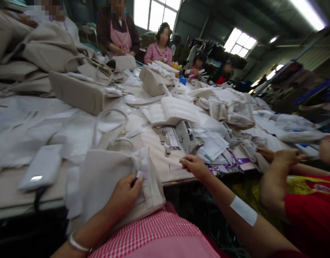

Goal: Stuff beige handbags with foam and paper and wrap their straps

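My left hand (125, 196) is closed on the top edge of a beige fabric bag (108, 182) that rests against my lap at the table's near edge, with white paper stuffing (143, 168) poking out of it. My right hand (193, 165) is out over the table edge, fingers curled in a loose pinch; what it holds, if anything, is too small to make out. A white plaster (244, 210) sits on my right forearm. Just beyond that hand lie cardboard scraps (166, 141) and a grey tape dispenser (188, 136).
A white power bank (42, 166) lies at the left. Beige bags (79, 93) and heaps of white paper (221, 107) cover the long table (9, 193). A person in red (307, 211) works close at my right; several others sit along the far side.
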Motion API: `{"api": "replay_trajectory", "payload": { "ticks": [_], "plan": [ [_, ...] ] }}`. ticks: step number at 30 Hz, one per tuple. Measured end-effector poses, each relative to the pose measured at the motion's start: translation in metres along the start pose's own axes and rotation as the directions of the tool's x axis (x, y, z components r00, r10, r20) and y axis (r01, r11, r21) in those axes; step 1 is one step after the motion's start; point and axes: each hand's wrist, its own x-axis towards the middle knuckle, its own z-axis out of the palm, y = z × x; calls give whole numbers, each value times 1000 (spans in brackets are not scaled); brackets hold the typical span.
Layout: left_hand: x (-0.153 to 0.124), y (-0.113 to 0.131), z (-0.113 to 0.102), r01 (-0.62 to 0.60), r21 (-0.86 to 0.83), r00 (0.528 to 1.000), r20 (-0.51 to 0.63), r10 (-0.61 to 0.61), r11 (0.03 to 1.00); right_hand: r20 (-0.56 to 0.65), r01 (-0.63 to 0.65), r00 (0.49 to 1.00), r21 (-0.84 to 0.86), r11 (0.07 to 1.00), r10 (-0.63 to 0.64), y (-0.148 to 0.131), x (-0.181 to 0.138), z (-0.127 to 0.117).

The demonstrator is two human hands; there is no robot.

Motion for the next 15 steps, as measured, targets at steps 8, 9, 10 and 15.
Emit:
{"api": "replay_trajectory", "payload": {
  "ticks": [8,9,10,15],
  "plan": [
    [-5,2,2,-30,-34,999,-39,29,999,459,342,861,-197,919,-222,-55,-40,98],
    [-5,1,2,-40,-38,998,-44,38,998,452,359,863,-233,904,-226,-55,-38,104],
    [-5,-1,2,-50,-45,998,-48,48,998,442,372,867,-265,890,-231,-55,-36,107],
    [-5,-5,4,-71,-54,995,-68,67,996,378,332,906,-364,870,-188,-50,-29,112]
  ]
}}
